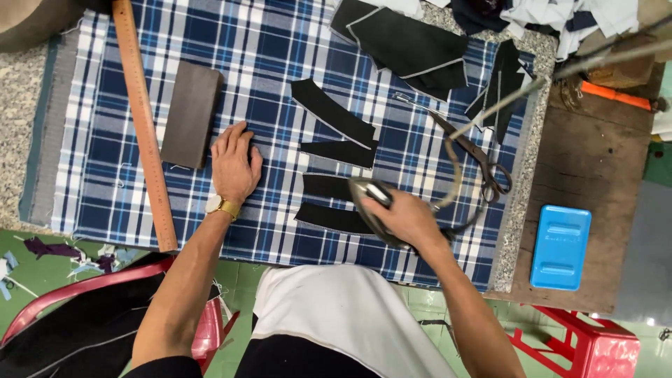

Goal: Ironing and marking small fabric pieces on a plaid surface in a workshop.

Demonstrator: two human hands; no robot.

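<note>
Both hands work on the plaid cloth (pixel 280 63).
Right hand (pixel 409 218) grips an iron (pixel 371 203) over black fabric strips (pixel 329 217) near the front edge; left hand (pixel 234 162) lies flat, fingers together, beside a grey block (pixel 190 112).

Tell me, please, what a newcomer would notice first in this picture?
First comes the blue plaid cloth that covers the table, with several black fabric pieces laid across its middle. The right hand grips an iron on the lowest pieces, while the left hand lies flat on the cloth beside a dark block. A long wooden ruler lies at the left, and scissors lie at the right.
</note>
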